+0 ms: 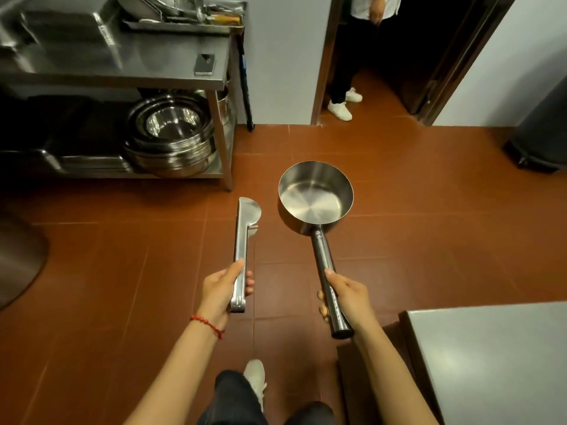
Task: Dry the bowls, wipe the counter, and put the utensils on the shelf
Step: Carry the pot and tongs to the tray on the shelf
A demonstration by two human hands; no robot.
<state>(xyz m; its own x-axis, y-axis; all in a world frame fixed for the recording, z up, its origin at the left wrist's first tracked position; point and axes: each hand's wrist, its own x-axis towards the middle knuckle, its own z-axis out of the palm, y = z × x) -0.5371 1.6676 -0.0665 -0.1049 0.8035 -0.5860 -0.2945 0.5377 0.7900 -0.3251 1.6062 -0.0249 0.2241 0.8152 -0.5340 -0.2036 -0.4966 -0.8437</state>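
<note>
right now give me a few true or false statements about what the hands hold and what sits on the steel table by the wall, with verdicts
1. The left hand holds steel tongs. True.
2. The right hand holds a glass jug. False: it grips the handle of a steel saucepan.
3. The saucepan is full of water. False: its inside looks empty.
4. Stacked steel bowls sit on the lower shelf of the steel table. True.
5. A phone lies on the floor. False: it lies on the table top.
</note>
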